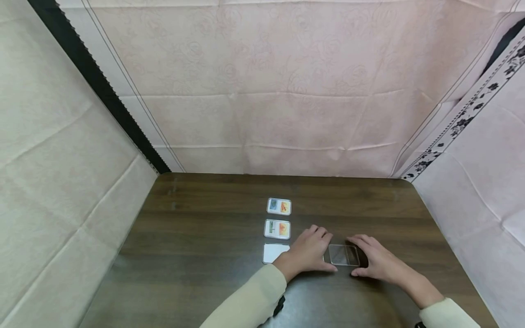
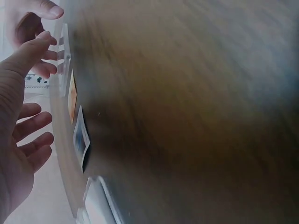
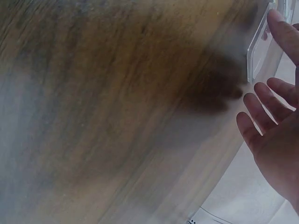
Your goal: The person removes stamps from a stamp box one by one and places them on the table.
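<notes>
A clear, see-through case (image 1: pixel 343 255) lies on the table between my hands. My left hand (image 1: pixel 309 250), thumb apart from the fingers, is at its left side. On the other side is my right hand (image 1: pixel 375 257), fingers and thumb spread near the case's edge; whether either hand touches it I cannot tell. In the left wrist view an orange card (image 2: pixel 72 98) and a bluish card (image 2: pixel 81 140) lie near my left hand, hidden under it in the head view. Left of that hand sits a white-topped case (image 1: pixel 274 252), partly covered by the wrist.
Two clear cases holding picture cards, one farthest back (image 1: pixel 279 206) and one nearer (image 1: pixel 277 229), form a column with the white-topped case. The brown wooden table (image 1: pixel 197 255) is bordered by pale cloth hangings (image 1: pixel 287 114) at the back and both sides.
</notes>
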Tool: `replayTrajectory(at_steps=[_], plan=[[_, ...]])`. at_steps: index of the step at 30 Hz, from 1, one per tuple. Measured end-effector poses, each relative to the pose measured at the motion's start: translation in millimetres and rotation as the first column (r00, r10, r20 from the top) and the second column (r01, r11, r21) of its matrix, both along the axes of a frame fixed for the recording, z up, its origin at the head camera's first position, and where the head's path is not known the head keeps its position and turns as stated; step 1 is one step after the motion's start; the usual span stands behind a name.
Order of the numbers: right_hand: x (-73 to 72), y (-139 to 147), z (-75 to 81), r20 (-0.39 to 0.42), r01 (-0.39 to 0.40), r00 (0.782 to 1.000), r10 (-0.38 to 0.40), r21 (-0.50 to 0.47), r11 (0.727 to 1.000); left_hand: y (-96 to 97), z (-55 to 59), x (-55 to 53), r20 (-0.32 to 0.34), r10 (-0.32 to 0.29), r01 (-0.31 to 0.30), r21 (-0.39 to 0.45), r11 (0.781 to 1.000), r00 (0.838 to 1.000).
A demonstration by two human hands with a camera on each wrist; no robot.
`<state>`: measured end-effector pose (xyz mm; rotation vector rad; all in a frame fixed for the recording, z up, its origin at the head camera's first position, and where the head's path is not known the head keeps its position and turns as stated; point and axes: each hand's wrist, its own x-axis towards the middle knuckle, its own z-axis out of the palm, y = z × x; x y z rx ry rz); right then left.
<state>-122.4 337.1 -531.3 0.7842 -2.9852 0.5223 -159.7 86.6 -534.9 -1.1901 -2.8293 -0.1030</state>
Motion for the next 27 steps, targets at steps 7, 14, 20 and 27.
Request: replayTrajectory(at_steps=[7, 14, 20, 27], plan=[[-4.8, -2.0, -2.2, 0.023, -0.003, 1.000, 0.002, 0.037, 0.999, 7.7, -7.4, -2.9, 0.041, 0.018, -0.017, -0.026, 1.000, 0.999], [-5.7, -2.4, -4.7, 0.000, -0.015, 1.000, 0.015, 0.060, 0.998, 15.1, -13.8, -3.5, 0.046, 0.010, -0.008, -0.054, 0.999, 0.999], [-7.1, -1.5, -5.3, 0.014, -0.024, 1.000, 0.023, 0.075, 0.997, 19.1, -16.3, -2.6, 0.046, 0.001, 0.002, -0.062, 0.998, 0.999], [-7.9, -0.4, -5.8, 0.016, -0.021, 1.000, 0.020, 0.064, 0.998, 21.1, -18.5, -3.3, 0.064, -0.005, 0.008, -0.042, 0.999, 0.998]])
